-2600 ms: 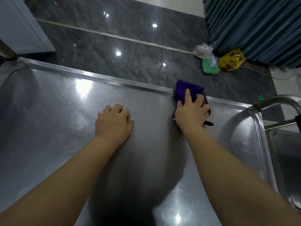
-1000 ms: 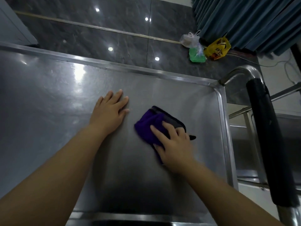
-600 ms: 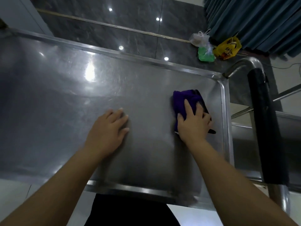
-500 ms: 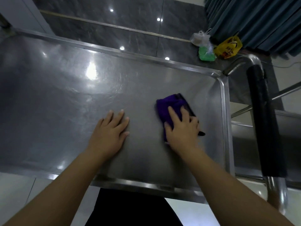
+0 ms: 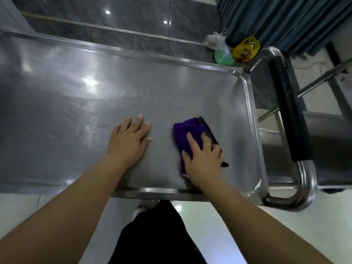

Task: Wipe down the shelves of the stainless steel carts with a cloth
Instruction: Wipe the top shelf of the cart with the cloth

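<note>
My right hand (image 5: 203, 161) presses the purple cloth (image 5: 187, 133) flat, fingers spread, on the cart's top shelf (image 5: 76, 103). My left hand (image 5: 128, 141) rests open beside it, holding nothing.

The cart's top shelf (image 5: 80, 96) is dull silver-grey steel with white glare spots and a brighter polished rim. The cloth (image 5: 187, 133) on it is deep purple with a black edge. The cart handle (image 5: 289, 119) is shiny chrome, wrapped along its middle in a matte black grip. Beyond the cart, the floor (image 5: 118, 18) is dark grey marbled tile with pale veining, crossed by a thin brass-coloured strip; nearer the person it turns glossy off-white. The curtain (image 5: 285, 21) is teal-blue in vertical folds. Before it lie a yellow plastic bag (image 5: 246, 49) with red and black print, a green bag (image 5: 222, 57) and a translucent whitish bag (image 5: 214, 40). The person's trousers (image 5: 158, 237) are black.
</note>
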